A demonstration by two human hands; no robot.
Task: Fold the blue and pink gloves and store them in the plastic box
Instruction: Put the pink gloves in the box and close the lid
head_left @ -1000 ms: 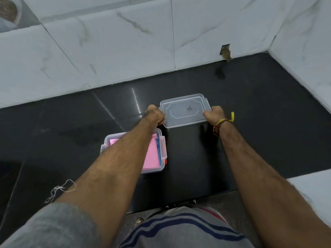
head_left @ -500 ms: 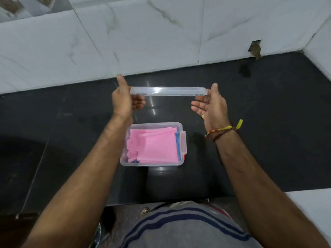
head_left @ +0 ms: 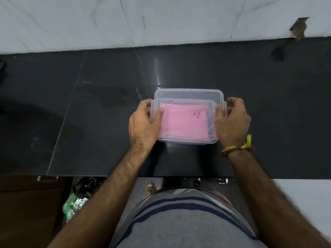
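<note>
On the lid (head_left: 188, 97), a dark scribble (head_left: 196, 114), unreadable.

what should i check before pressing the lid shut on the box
1. Lid over the plastic box: ok, it covers the opening.
2. Pink gloves inside, folded flat: ok, seen through the lid.
3. Blue gloves inside: cannot tell, none show now.
4. Both short ends held: ok, left hand grips the left end, right hand the right end.
5. Side latches snapped: cannot tell, the hands hide them.
6. Box flat on the black counter, back from its front edge: ok.
</note>
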